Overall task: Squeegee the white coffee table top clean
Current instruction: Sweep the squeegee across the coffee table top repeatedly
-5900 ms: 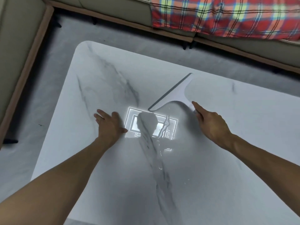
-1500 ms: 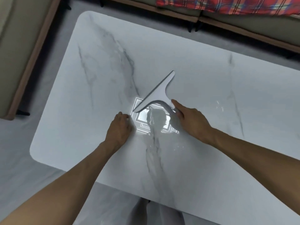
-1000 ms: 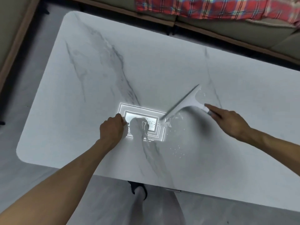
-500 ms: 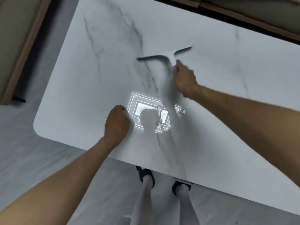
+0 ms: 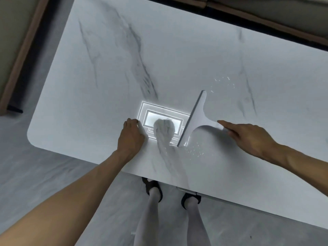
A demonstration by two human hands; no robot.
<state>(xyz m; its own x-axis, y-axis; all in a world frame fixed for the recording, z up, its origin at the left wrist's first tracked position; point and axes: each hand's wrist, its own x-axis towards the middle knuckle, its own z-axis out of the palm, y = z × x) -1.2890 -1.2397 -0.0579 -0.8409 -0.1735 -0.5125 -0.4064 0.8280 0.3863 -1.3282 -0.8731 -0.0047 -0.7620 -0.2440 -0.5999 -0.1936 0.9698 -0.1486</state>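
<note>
While its handle points right, the squeegee (image 5: 195,118) blade lies diagonal.

counter (image 5: 106,68): white marble look with grey veins, glossy, smooth, mirrors a light
squeegee (image 5: 198,118): smooth matt white plastic, darker blade edge
floor (image 5: 35,166): grey, smooth, dull sheen

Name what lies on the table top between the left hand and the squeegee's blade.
Head view: no object lies between the left hand and the squeegee, only table top bearing a bright rectangular light reflection crossed by a grey shadow.
</note>
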